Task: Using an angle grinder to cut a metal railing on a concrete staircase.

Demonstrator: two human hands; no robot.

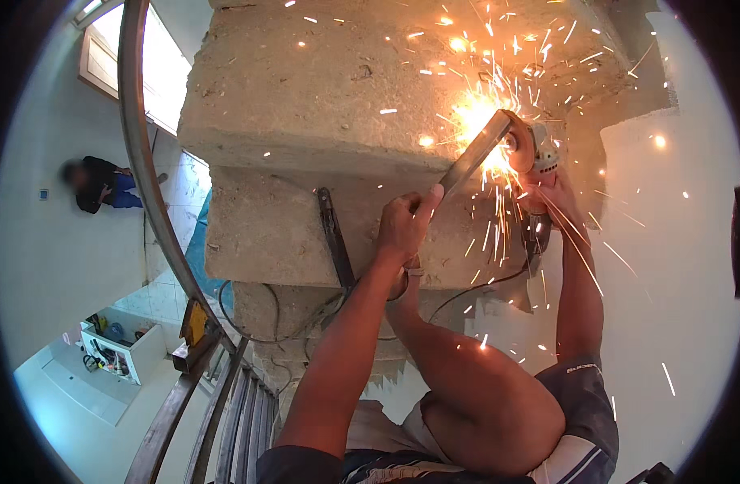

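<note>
My left hand [405, 226] is closed round the lower end of a short metal bar [476, 151], which slants up to the right. In my right hand [552, 198] is an angle grinder [541, 152], its disc [521, 143] against the upper end of the bar. A bright burst of sparks [481, 117] sprays from the contact and hides part of the bar's tip. My fingers on the grinder are partly covered by glare. A dark electrode holder-like tool [335, 238] lies on the step left of my left hand.
Rough concrete steps [305, 97] rise ahead. A curved metal railing [140, 145] with upright bars [233, 411] runs down the left, with a yellow piece [194, 323] on it. Black cables [277, 323] cross the steps. Below left, a person [104, 187] stands near a wall, and a white box of tools [120, 351] sits.
</note>
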